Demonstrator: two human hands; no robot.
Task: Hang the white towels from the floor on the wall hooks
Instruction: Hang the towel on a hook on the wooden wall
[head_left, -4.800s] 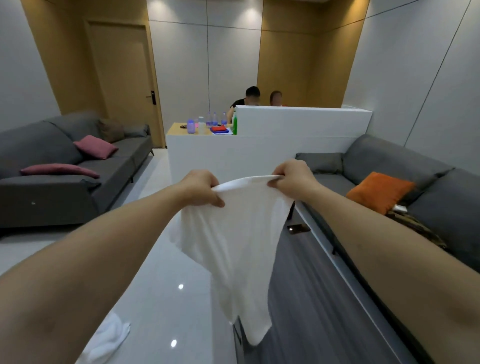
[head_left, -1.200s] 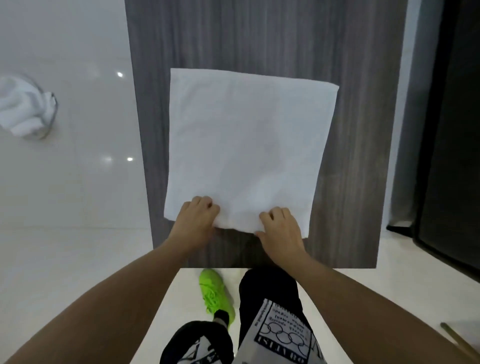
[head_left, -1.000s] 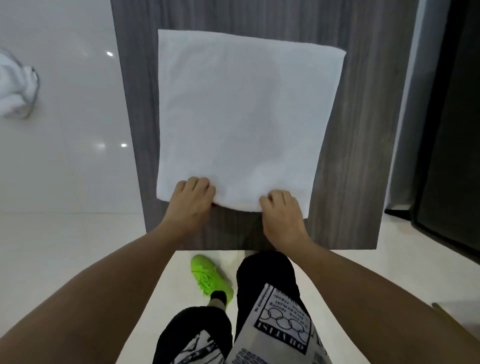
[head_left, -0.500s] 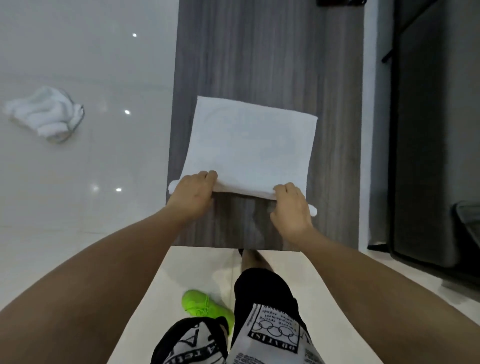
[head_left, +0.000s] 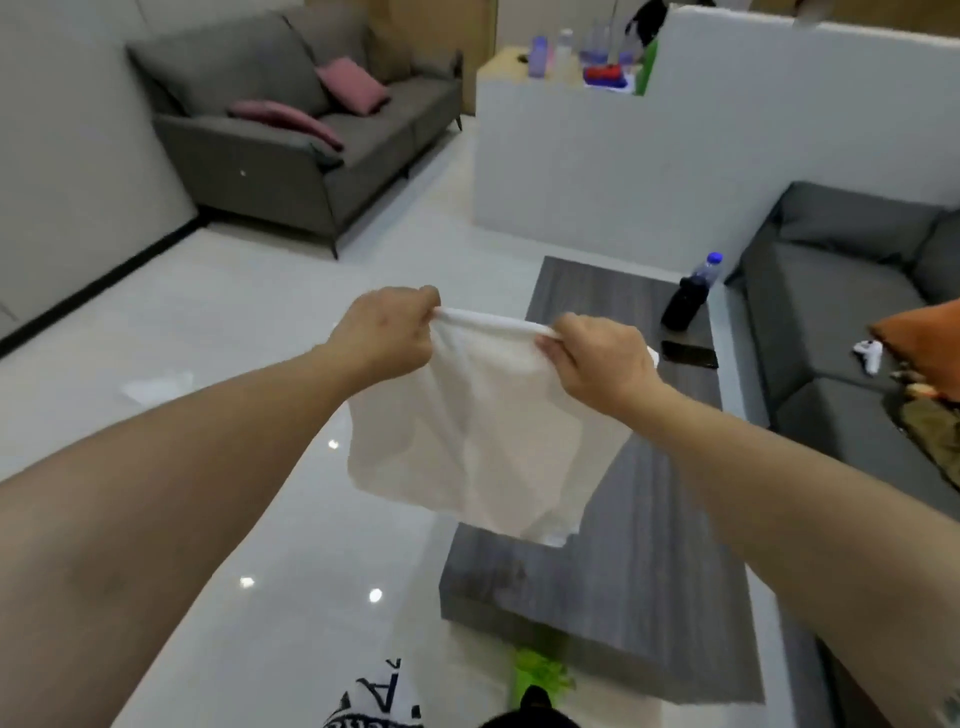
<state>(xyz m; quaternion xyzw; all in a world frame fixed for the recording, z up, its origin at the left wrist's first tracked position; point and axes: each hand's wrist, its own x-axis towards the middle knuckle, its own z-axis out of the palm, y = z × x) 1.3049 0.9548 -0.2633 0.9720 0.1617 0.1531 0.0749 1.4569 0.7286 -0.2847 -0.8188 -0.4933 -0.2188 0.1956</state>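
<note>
Left hand (head_left: 387, 338) and right hand (head_left: 602, 364) pinch the towel (head_left: 488, 441) by its top edge; if your pinch loosens, it probably falls onto the table (head_left: 649, 597).

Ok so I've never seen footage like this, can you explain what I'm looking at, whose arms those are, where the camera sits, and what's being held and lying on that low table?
No machine here: a person wears a wide-angle camera on the head, so the view looks forward and down along their own bare arms. The left hand and right hand each grip the top edge of a white towel, which hangs in the air over the near part of a grey wood-grain table. On the table's far end stand a dark bottle with a blue cap and, lying beside it, a black phone. Another white towel, blurred, lies on the shiny floor to the left.
</note>
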